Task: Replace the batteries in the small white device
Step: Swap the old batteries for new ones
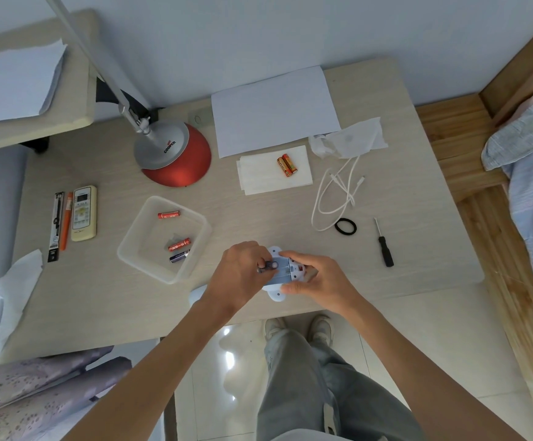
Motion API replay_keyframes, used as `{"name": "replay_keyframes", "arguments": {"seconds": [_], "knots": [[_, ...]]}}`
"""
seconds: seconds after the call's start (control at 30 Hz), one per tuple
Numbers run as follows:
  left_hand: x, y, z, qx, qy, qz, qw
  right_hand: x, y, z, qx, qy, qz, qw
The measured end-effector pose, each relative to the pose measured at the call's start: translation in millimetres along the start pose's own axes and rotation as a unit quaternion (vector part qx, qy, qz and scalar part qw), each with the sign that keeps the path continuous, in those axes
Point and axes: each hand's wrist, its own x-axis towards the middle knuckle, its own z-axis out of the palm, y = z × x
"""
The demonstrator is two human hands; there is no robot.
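Left hand [238,275] fingers pinch a dark battery [267,266] at the white device [286,272]. Right hand [317,278] fingers grip device's edge above the counter [402,249].

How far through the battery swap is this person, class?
Done: the small white device lies with its battery bay open, and three cylindrical batteries, two red and one dark, lie in the clear plastic tray. In hand: the left hand pinches a dark battery at the bay; the right hand steadies the device. Left: two orange batteries wait on the white napkin.
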Motion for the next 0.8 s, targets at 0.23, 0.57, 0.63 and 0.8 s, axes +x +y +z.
{"name": "replay_keyframes", "arguments": {"seconds": [0.23, 0.57, 0.63, 0.8], "knots": [[-4, -2, 5, -0.060, 0.054, -0.023, 0.997, -1, 0, 0, -0.001, -0.001, -0.002, 1.000], [12, -2, 23, -0.131, 0.026, -0.185, 0.974, -1, -4, -2, -0.009, -0.005, -0.008, 1.000], [13, -1, 25, -0.152, 0.016, -0.221, 0.963, -1, -3, -1, -0.010, -0.007, -0.009, 1.000], [15, -7, 29, -0.207, 0.003, -0.264, 0.942, -1, -1, -1, -0.005, -0.003, -0.003, 1.000]]}}
